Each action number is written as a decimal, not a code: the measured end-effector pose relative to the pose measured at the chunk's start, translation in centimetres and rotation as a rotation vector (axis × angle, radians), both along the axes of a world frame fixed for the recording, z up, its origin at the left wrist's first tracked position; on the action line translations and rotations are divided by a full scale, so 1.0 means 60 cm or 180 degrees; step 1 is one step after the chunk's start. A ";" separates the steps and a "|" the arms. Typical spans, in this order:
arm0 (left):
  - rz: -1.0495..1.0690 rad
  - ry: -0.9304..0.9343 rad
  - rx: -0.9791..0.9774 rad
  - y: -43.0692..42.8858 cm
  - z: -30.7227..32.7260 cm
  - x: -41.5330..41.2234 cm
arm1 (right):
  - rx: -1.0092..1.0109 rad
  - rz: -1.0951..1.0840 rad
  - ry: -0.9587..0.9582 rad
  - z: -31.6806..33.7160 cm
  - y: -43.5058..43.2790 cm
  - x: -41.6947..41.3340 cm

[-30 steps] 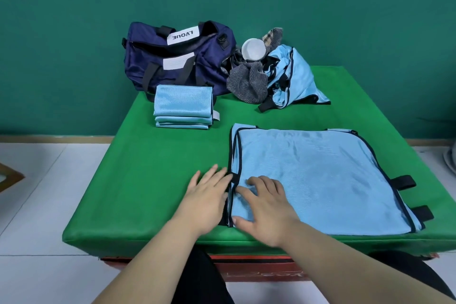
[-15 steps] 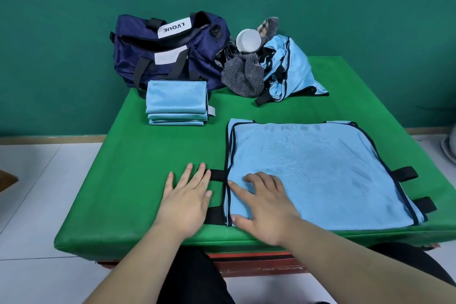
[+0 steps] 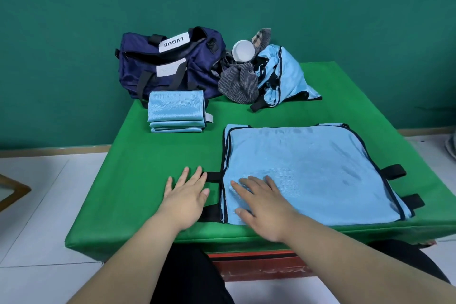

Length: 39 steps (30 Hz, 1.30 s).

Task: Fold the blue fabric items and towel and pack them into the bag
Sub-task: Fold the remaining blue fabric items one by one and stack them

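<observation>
Blue vest (image 3: 315, 175) flat on table (image 3: 138, 180); right hand (image 3: 264, 202) open, pressing near-left corner; left hand (image 3: 187, 197) open, fingertips on black strap (image 3: 213, 177).

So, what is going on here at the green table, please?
A person is folding blue fabric items for packing. One light blue piece lies flat on the table; the right hand presses its near left corner, and the left hand rests flat beside it, by the black straps. A folded stack sits in front of the navy bag. A crumpled blue piece and a grey towel are not yet folded.
</observation>
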<state>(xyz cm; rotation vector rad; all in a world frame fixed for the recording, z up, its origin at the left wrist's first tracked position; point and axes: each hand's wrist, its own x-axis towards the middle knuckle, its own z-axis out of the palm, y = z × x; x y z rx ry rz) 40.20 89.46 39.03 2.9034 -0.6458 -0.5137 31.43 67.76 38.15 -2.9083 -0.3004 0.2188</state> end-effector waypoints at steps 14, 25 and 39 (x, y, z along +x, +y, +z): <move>-0.1366 -0.0309 -0.0258 -0.331 0.058 -0.125 | 0.0702 -0.2025 -0.1078 0.015 -0.316 -0.183; -0.1597 -0.0231 -0.0385 -0.582 0.004 -0.194 | 0.0726 -0.2540 -0.1198 -0.017 -0.434 -0.265; -0.1501 -0.0481 -0.0234 -0.594 -0.044 -0.191 | 0.1084 -0.2076 -0.0947 -0.038 -0.490 -0.256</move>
